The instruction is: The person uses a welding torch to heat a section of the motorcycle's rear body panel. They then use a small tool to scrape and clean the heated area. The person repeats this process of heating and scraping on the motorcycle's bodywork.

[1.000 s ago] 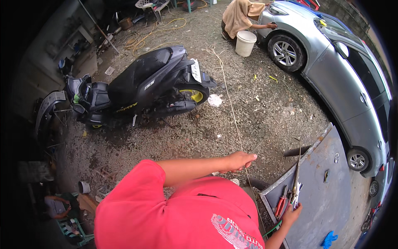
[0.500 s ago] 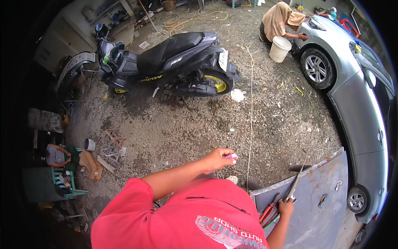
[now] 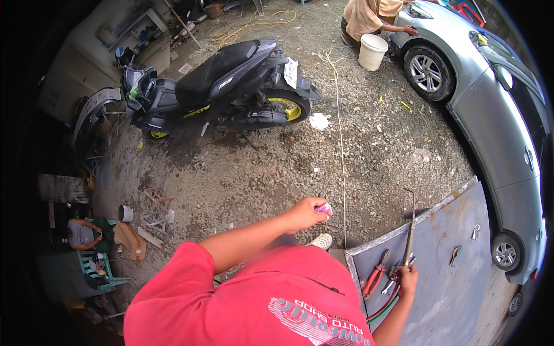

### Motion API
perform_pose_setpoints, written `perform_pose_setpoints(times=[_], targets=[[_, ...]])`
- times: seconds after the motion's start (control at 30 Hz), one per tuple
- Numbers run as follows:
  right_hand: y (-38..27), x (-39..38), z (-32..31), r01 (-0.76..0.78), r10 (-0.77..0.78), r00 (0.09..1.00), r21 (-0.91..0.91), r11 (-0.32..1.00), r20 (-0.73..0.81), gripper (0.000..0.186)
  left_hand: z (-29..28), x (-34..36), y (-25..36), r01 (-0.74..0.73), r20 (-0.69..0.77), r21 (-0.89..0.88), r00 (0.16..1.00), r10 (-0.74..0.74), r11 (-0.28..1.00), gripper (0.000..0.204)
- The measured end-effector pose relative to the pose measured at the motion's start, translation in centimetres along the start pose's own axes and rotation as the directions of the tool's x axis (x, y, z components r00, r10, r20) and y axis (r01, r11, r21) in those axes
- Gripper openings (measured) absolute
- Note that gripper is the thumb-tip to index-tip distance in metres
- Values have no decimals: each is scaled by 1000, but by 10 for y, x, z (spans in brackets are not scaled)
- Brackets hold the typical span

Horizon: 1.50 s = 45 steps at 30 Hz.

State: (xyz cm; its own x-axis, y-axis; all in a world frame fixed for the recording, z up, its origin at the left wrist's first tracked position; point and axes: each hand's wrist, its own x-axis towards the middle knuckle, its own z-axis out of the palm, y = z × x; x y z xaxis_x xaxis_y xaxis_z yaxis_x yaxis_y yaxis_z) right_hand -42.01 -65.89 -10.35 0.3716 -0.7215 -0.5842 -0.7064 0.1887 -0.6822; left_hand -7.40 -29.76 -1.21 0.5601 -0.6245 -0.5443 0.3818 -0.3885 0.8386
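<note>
My left hand (image 3: pixel 306 214) is closed around a small pink-and-purple object (image 3: pixel 324 209), mostly hidden by the fingers, held out over the gravel. In my right hand (image 3: pixel 408 279) is a gas welding torch (image 3: pixel 410 239), its long thin tube pointing away with a bent tip past the table's far edge. Red and green hoses (image 3: pixel 388 307) trail from it toward me. Left of that hand, red-handled pliers (image 3: pixel 376 275) lie on the grey metal tabletop (image 3: pixel 430 282), beside a silver wrench-like tool (image 3: pixel 389 284).
Keys (image 3: pixel 476 232) and a small dark piece (image 3: pixel 456 256) lie on the tabletop. A silver car (image 3: pixel 502 138) stands to the right, a black motorcycle (image 3: pixel 225 86) ahead. A co-worker (image 3: pixel 363 20) crouches by the car near a white bucket (image 3: pixel 373 52). A pale cord (image 3: pixel 341 155) crosses the gravel.
My right hand has turned the torch, so its tip has swung left and points more straight ahead. My left hand still grips the small pink-and-purple object. The whole view has shifted slightly.
</note>
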Motion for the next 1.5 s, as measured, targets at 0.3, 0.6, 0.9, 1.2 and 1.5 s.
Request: perform_pose_setpoints(times=[0.3,0.6,0.9,1.2,1.5], targets=[[-62,-106,1,-12,-66,969,311,950,240,40,15,31,22,116,39,-309,993,-110,944,19],[-73,-176,45,300,-294,904,30,954,310,50,13,78,66,-66,-9,-184,998,66,981,27],[-83,-195,47,425,-374,876,-121,897,305,54,18,101,99,-100,-76,-465,994,72,880,23],[-71,-201,41,436,-405,881,-87,896,245,55,48,112,114,-262,-160,-171,959,236,950,29],[-67,-204,38,457,-428,870,-80,886,244,54,54,117,124,-315,-178,-15,935,307,949,37]])
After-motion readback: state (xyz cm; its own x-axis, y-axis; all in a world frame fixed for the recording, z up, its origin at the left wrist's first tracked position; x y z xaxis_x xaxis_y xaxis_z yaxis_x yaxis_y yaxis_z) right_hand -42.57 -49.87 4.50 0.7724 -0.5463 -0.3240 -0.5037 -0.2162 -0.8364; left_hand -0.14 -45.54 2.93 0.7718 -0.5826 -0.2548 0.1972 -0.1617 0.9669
